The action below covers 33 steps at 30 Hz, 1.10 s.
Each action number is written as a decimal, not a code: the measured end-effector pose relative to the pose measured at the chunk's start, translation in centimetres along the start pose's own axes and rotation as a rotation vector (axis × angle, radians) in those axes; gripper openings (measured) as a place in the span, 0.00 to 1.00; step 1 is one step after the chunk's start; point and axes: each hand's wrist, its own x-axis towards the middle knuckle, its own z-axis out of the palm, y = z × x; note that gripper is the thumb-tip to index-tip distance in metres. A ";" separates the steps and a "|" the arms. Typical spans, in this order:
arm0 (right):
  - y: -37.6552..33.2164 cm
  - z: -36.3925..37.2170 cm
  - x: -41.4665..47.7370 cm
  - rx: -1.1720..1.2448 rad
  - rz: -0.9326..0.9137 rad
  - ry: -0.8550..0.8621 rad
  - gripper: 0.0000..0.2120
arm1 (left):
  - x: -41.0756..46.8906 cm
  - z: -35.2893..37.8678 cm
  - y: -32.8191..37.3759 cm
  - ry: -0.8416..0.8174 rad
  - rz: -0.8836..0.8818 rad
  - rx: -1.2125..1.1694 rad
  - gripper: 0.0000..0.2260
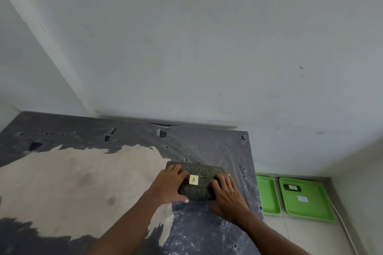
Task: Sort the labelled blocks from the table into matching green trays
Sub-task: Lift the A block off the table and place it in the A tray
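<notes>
Pickup step, I'd say. Both hands are on the block (196,180), lower centre of the frame, sitting on the worktop (62,182) near its right edge. Left hand (169,185) wraps the block's left end, right hand (226,189) covers the right end, so it's a two-handed grip closed on the block from both sides. Can't tell if it's lifted yet; it looks to be touching the surface.

The yellow label (193,179) on top reads "A", visible between my hands.

Two green trays sit on the floor at lower right of the frame, below the worktop edge. Near tray (267,196) is partly hidden by the worktop; what shows of it is bare. Far tray (306,201) holds a small dark tag near its top and a pale tag mid-tray, both too blurred to read. No blocks in either, as far as I can see.

Next move as I judge it: lift, carry right and down past the worktop edge, but first read the tray tags to find the A tray.
</notes>
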 end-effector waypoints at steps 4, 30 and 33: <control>0.6 -0.8 1.4 0.063 0.016 -0.114 0.48 | 0.5 -0.3 -0.6 0.037 0.003 -0.041 0.33; 14.8 -5.7 -4.9 0.225 0.068 -0.050 0.60 | 7.6 -0.6 13.8 0.067 -0.071 0.181 0.58; 18.4 -6.8 -7.8 0.224 0.077 -0.044 0.57 | 7.6 -0.3 17.4 0.051 -0.113 0.193 0.60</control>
